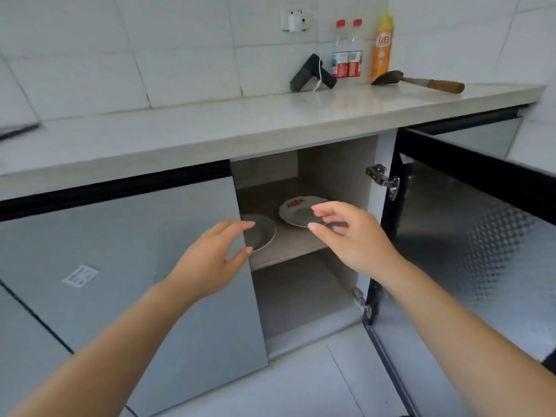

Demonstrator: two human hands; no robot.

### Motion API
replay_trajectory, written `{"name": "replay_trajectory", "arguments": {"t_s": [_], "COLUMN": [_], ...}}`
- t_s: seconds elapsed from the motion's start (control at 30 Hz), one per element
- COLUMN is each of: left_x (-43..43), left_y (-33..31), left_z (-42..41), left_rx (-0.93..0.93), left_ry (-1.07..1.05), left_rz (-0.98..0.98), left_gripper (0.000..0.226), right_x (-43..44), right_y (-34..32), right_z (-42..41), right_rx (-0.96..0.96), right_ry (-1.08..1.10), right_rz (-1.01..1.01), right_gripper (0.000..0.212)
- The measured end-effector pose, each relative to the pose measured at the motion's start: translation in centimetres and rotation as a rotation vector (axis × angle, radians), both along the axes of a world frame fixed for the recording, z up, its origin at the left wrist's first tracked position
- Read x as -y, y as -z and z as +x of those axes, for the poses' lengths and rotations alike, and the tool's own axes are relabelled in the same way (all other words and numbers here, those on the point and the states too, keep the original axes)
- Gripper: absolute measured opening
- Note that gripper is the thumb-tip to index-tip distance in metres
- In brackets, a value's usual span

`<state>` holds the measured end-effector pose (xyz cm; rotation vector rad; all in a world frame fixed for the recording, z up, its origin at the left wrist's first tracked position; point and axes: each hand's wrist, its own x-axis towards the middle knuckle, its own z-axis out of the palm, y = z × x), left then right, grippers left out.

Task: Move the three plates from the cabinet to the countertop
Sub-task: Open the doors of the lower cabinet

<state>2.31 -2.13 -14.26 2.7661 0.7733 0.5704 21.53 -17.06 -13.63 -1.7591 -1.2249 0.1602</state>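
**Desk:** Where are the plates seen?

**Caption:** Two plates are seen on the upper shelf (290,247) of the opened cabinet (337,170). The left plate (262,233), grey in the shade, is half hidden by the edge of the closed door (135,251). The right plate (296,209), white with a red mark near its far rim, is set further back and to the right, apart from the first. A third plate cannot be made out.

**Desk:** How are the hands held?

**Caption:** Both are stretched toward the shelf, fingers apart, with nothing held. The left hand (210,257) is raised before the closed door's edge, its fingertips just beside the left plate's rim; contact cannot be told. The right hand (352,236) is spread in front of the right plate, thumb and forefinger parted across its near edge. Whether that plate is touched cannot be told.

**Desk:** What is shown around them?

**Caption:** The open door (469,254), lined with patterned metal, is swung out to the right on its hinge (382,179). On the pale table (210,127) above, two red-capped bottles (346,55), an orange spray can (382,46), a black device (311,74) with a white cable and a wooden-handled spatula (421,81) are ranged near the tiled wall (180,55). A charger (295,21) is plugged into a wall socket.
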Motion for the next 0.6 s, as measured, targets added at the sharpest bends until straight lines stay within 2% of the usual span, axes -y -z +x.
{"name": "replay_trajectory", "arguments": {"t_s": [0.27, 0.6], "left_x": [-3.8, -5.3], "left_y": [-1.9, -2.6], "left_z": [-5.8, -8.0], "left_rx": [0.102, 0.119], "left_ry": [-0.181, -0.233], "left_rz": [0.195, 0.24], "left_gripper": [0.045, 0.047], "right_x": [-8.6, -16.2], "right_y": [0.2, -0.5], "right_z": [-3.3, -3.9], "right_rx": [-0.019, -0.088], "right_ry": [-0.125, -0.073], "right_rz": [-0.04, -0.025], "right_gripper": [0.039, 0.061]}}
